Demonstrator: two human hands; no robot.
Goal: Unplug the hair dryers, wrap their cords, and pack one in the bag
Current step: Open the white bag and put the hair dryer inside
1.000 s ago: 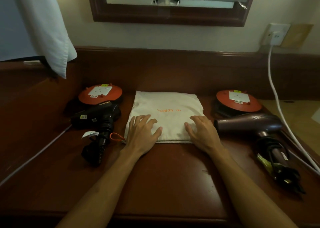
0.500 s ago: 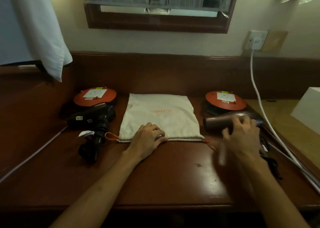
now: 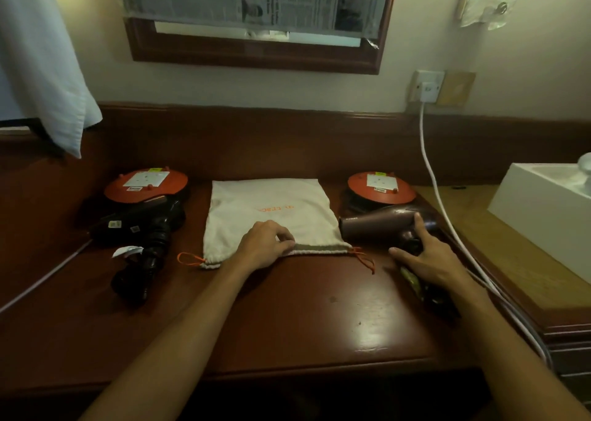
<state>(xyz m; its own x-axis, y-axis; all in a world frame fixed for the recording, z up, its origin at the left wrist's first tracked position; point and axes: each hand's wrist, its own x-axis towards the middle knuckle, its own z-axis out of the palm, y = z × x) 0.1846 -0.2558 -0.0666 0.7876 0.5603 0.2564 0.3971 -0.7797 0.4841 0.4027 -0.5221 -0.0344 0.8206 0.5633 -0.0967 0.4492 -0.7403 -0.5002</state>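
Observation:
A cream drawstring bag [image 3: 268,209] lies flat in the middle of the wooden desk [image 3: 287,318], its mouth toward me. My left hand [image 3: 265,244] pinches the top layer at the mouth and lifts it slightly. A brown hair dryer [image 3: 380,225] lies to the right of the bag, nozzle pointing left; my right hand [image 3: 425,257] grips it at the handle, with its wrapped cord bundle [image 3: 428,292] under my wrist. A black hair dryer [image 3: 144,232] with wrapped cord lies left of the bag.
Two orange cord reels [image 3: 145,184] [image 3: 380,185] sit behind the dryers. A white cable [image 3: 444,209] runs from the wall socket [image 3: 427,88] down the desk's right edge. A white box [image 3: 543,209] stands at right. White cloth [image 3: 48,69] hangs at upper left.
My right hand left the bag, moved right and closed on the brown dryer's handle. My left hand curled from flat into a pinch on the bag's mouth.

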